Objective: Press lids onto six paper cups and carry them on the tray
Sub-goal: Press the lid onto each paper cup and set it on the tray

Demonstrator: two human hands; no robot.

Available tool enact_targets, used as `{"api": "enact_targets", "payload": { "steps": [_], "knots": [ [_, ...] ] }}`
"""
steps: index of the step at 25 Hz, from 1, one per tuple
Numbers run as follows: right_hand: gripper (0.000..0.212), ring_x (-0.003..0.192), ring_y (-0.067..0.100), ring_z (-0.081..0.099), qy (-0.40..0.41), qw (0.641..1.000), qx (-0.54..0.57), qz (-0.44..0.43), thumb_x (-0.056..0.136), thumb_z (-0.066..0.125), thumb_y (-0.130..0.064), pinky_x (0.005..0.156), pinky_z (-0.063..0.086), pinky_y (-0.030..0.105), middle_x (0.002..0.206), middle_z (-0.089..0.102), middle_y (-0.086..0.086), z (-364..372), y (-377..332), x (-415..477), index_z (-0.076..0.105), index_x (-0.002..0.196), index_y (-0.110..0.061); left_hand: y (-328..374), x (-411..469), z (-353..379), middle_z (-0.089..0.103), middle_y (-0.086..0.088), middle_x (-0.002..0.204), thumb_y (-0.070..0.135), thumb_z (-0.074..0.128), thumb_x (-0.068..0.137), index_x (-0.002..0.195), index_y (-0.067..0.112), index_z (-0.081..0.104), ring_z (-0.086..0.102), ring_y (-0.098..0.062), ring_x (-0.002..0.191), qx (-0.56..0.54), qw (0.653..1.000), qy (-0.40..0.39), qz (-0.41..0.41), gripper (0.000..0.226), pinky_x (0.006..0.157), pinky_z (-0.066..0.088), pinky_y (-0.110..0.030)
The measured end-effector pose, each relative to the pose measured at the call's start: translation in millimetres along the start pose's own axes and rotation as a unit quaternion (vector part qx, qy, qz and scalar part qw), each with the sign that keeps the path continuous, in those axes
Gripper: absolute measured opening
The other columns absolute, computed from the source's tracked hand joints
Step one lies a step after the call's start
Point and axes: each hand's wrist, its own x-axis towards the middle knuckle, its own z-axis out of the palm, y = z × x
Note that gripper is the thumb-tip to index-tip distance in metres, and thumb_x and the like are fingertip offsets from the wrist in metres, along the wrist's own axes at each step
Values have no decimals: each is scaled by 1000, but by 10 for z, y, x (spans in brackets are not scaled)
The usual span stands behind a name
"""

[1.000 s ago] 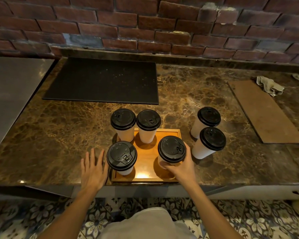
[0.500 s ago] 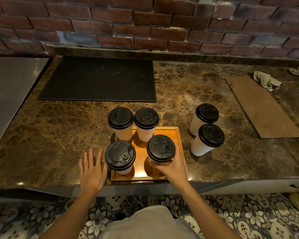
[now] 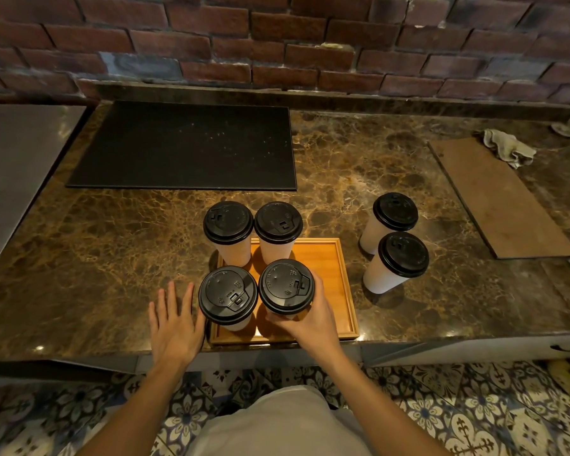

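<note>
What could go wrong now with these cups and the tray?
1. The right hand grips the front right cup, whose lid nearly touches the front left cup; a sideways nudge might tip that one.
2. The tray lies at the front edge of the counter; a pull could slide it off.
3. A far loose cup and a near loose cup stand off the tray, and only its right strip is free, so fitting them may be tight.

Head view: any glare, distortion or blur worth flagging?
Head view: dim warm light; glare patch on the tray near its front edge, small glints on the counter; wide-angle bends the brick wall courses; lid embossing on the front right cup reads sharp.
</note>
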Motion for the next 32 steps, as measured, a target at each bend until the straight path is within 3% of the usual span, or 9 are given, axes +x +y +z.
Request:
{"api": "enact_targets", "payload": {
  "steps": [3, 7, 9, 12, 15, 19, 25, 28, 32],
  "knots": [
    [102, 128, -6, 42, -39, 999, -22, 4, 58, 90, -42, 106, 41, 28, 131, 47, -34, -68, -47, 5, 23, 134, -56, -20, 8, 22, -6, -8, 159, 44, 25, 99, 150, 22, 2, -7, -26, 146, -1, 1000, 3, -1, 60, 117, -7, -41],
    [107, 137, -2, 24, -120, 979, -161, -22, 74, 84, -21, 109, 27, 19, 157, 26, -13, -474, -109, 66, 12, 153, -34, -15, -1, 11, -6, -8, 158, 48, 11, 94, 147, 22, -3, -7, -26, 146, 10, 1000, -1, 2, 61, 116, -9, -40],
    [87, 134, 3, 37, -63, 973, -216, -46, 81, 77, -15, 107, 37, 25, 150, 37, -14, -749, -170, 92, 27, 148, -37, -12, -4, 0, -7, -9, 158, 48, 11, 94, 147, 21, -3, -8, -26, 146, 7, 1000, -3, 4, 62, 115, -11, -40],
    [65, 122, 7, 44, 155, 965, -187, -100, 80, 79, -22, 107, 41, 33, 134, 53, -5, -1114, -219, 106, 49, 137, -22, -5, -1, -4, -8, -9, 158, 42, 23, 100, 149, 20, -1, -9, -26, 146, 5, 1000, 1, 3, 60, 116, -10, -40],
    [83, 131, 8, 31, 300, 937, -143, -112, 70, 82, -40, 108, 22, 15, 145, 41, 8, -1352, -72, 133, 44, 140, -15, 11, 0, -12, -7, -9, 159, 38, 29, 100, 150, 20, 1, -8, -25, 146, -1, 1000, 5, 3, 60, 116, -9, -40],
    [107, 141, 4, 15, 261, 964, -30, -33, 61, 83, -42, 110, 17, 23, 159, 11, 3, -1344, 275, 177, 24, 149, -29, 4, -8, -21, -7, -8, 159, 38, 29, 100, 150, 21, 2, -8, -25, 146, 0, 1000, 1, 5, 59, 117, -8, -40],
    [100, 133, 10, 34, 290, 957, 13, -22, 68, 88, -11, 113, 30, 32, 148, 34, 5, -1206, 594, 353, 27, 146, -20, 32, -13, -56, -10, -9, 159, 40, 24, 100, 150, 21, -3, -11, -25, 146, 7, 1000, -18, -3, 60, 117, -9, -40],
    [93, 127, 8, 38, 309, 950, -8, -31, 70, 86, -10, 105, 31, 16, 144, 40, 10, -1180, 627, 401, 28, 143, -15, 32, -11, -73, -12, -8, 158, 41, 23, 101, 150, 21, -5, -13, -24, 145, 12, 1000, -27, -1, 60, 117, -9, -40],
    [90, 125, 10, 40, 324, 945, -26, -36, 72, 86, -13, 102, 31, 20, 141, 44, 16, -1163, 640, 442, 28, 141, -9, 39, -15, -77, -13, -9, 158, 42, 21, 101, 150, 22, -6, -13, -25, 145, 19, 999, -31, -1, 59, 117, -9, -40]
  ]
}}
